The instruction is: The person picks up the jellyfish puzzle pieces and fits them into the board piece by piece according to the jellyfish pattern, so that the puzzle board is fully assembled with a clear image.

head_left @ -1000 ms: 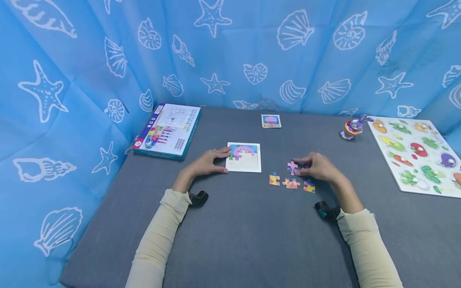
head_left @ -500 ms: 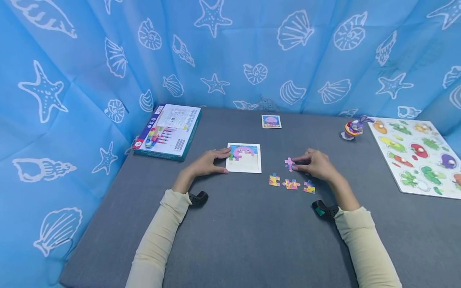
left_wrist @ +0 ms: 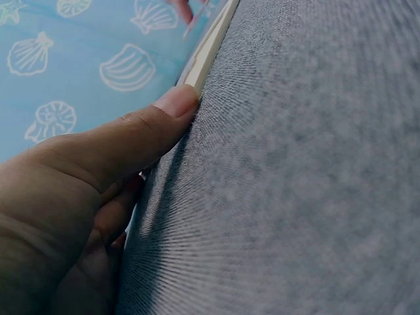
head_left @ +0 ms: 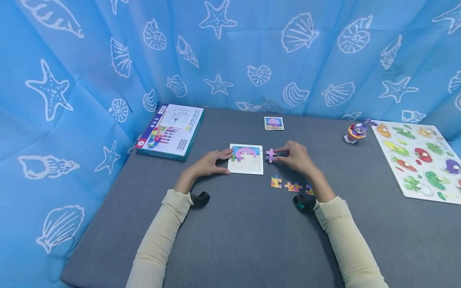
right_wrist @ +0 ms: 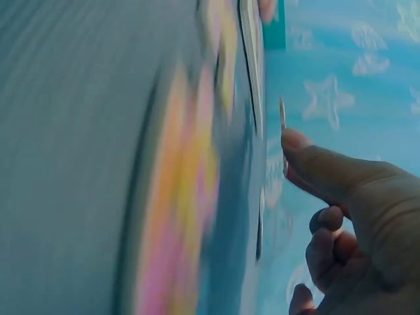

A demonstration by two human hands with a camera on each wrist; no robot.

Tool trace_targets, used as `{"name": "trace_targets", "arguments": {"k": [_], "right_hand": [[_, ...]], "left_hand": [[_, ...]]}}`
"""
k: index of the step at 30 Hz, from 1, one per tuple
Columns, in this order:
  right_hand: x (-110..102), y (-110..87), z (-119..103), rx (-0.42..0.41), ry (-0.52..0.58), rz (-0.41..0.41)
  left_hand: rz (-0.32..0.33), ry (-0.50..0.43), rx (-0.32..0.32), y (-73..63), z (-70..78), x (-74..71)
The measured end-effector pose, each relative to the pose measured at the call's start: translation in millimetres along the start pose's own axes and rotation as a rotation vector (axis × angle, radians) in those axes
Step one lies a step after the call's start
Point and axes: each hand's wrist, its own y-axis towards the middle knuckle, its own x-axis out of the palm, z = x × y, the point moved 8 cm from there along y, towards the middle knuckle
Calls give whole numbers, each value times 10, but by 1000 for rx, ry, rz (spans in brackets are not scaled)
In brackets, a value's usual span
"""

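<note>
In the head view, a white-framed puzzle board (head_left: 252,166) lies on the table, its upper part filled with a pink sea-creature picture. My left hand (head_left: 209,163) rests at the board's left edge, fingers fairly straight; in the left wrist view the thumb (left_wrist: 141,134) touches the board's edge (left_wrist: 209,56). Just right of the board, my right hand (head_left: 297,158) pinches a pink and purple puzzle piece (head_left: 270,155) between thumb and fingers. The right wrist view shows that piece (right_wrist: 283,118) edge-on, lifted off the table. Below lie loose puzzle pieces (head_left: 276,182), the rightmost partly covered by the right wrist.
A small picture card (head_left: 274,123) lies behind the board. A boxed toy set (head_left: 171,132) sits at the back left. On the right are a small rabbit figure (head_left: 356,131) and a vegetable peg board (head_left: 407,176). A blue shell-print curtain (head_left: 237,52) hangs behind the table.
My right hand has moved left with the puzzle piece, from above the loose pieces to beside the board's right edge. The left hand stays at the board; the head view has shifted slightly.
</note>
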Motion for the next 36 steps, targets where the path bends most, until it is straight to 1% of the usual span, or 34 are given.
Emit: {"name": "trace_targets", "arguments": {"k": [3, 6, 9, 13, 19, 22, 26, 30, 34, 36], "right_hand": [[116, 99, -183, -17, -21, -7], [228, 178, -340, -34, -13, -12], [335, 233, -442, -49, 13, -18], [434, 269, -523, -55, 17, -42], [457, 255, -572, -39, -3, -44], [488, 261, -593, -28, -12, -66], [544, 274, -579, 23, -25, -107], [560, 303, -552, 64, -31, -115], [555, 321, -547, 58, -29, -114], [547, 304, -530, 39, -13, -111]], "left_hand": [[-2, 17, 5, 4, -1, 1], [-3, 25, 9, 10, 7, -4], [-8, 17, 1, 9, 11, 8], [-12, 11, -8, 7, 15, 3], [-14, 13, -6, 0, 10, 3], [-15, 6, -14, -3, 1, 1], [-20, 6, -15, 0, 8, 1], [-14, 3, -12, -1, 17, -8], [-3, 8, -14, -5, 13, -15], [-5, 14, -8, -7, 15, -8]]}}
